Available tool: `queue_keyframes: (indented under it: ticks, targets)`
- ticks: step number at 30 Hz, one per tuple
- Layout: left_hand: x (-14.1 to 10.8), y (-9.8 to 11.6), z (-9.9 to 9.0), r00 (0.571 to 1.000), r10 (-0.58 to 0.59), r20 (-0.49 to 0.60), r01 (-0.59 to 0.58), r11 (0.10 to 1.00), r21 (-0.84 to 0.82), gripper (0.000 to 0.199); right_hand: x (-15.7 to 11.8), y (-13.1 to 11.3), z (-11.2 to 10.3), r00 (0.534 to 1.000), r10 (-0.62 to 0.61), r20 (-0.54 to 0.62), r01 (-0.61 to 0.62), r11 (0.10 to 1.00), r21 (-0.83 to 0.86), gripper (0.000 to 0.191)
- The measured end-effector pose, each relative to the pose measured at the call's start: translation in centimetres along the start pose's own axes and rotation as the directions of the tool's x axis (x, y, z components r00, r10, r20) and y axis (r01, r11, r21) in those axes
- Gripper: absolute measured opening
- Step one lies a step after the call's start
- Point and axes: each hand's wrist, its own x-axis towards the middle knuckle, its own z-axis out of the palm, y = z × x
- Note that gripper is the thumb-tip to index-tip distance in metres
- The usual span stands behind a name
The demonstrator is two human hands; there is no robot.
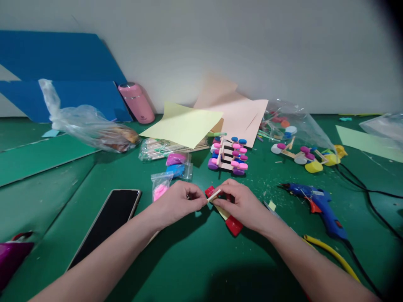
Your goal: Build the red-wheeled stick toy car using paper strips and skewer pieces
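A short pale stick, seemingly wooden (214, 195), is pinched between my two hands over the green table. My left hand (181, 202) is closed, thumb and finger at the stick's lower left end. My right hand (241, 204) is closed on its upper right end. Beneath the right fingers lies a cream strip (224, 213) with a red piece (234, 225) at its near end and another red piece (210, 191) at its far end. Whether the right hand touches this strip I cannot tell. Just beyond stand small wooden cars (227, 156) with pink, blue and purple wheels.
A blue glue gun (315, 203) with its cord lies at the right, near yellow-handled pliers or similar (330, 251). To the left are a phone (108, 222) and small bags of coloured pieces (161, 186). Behind stand paper sheets (185, 121) and a pink bottle (137, 102).
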Motion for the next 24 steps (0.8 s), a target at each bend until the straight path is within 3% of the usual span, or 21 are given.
queue_keyframes:
  ticks: [8,14,19,24]
  targets:
    - [-0.5,0.4,0.8,0.981,0.14,-0.133,-0.098,0.954,0.282,0.02,-0.2,0.3,0.3,1.0,0.002,-0.004,-0.002,0.999,0.041,0.011]
    - [-0.7,0.8,1.5,0.954,0.25,-0.164,-0.153,0.879,0.452,0.021,-0.2,0.6,0.4,1.0,-0.002,-0.015,0.003,0.999,0.054,0.012]
    - [-0.8,0.9,1.7,0.942,0.29,-0.167,-0.168,0.841,0.514,0.021,-0.3,0.7,0.5,1.0,-0.014,-0.025,0.016,0.998,0.058,0.012]
    - [-1.3,1.1,1.8,0.95,0.259,-0.175,-0.14,0.853,0.503,0.021,-0.4,0.8,0.6,0.999,-0.027,-0.025,0.028,0.998,0.06,0.013]
